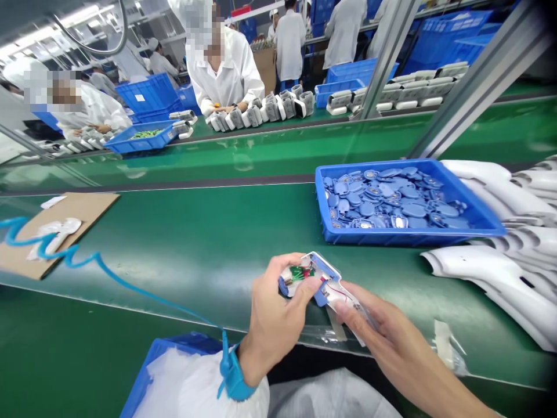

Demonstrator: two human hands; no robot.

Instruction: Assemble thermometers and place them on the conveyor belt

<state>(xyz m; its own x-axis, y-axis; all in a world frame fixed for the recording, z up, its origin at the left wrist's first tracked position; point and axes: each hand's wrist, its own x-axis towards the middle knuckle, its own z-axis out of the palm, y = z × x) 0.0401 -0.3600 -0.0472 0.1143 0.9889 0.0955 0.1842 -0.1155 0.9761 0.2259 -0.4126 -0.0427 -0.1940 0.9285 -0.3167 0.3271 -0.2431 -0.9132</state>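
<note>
Pinching the open white housing (pixel 319 278) between left hand (pixel 272 316) and right hand (pixel 383 334)

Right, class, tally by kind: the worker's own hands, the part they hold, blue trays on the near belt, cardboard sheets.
hands: 2 (left hand, right hand)
open white part, held by both: 1
blue tray: 1
cardboard sheet: 1
Total: 5

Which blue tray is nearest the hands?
The blue tray of small blue parts, just beyond the right hand and its white housing; the other trays lie across the belt.
</note>
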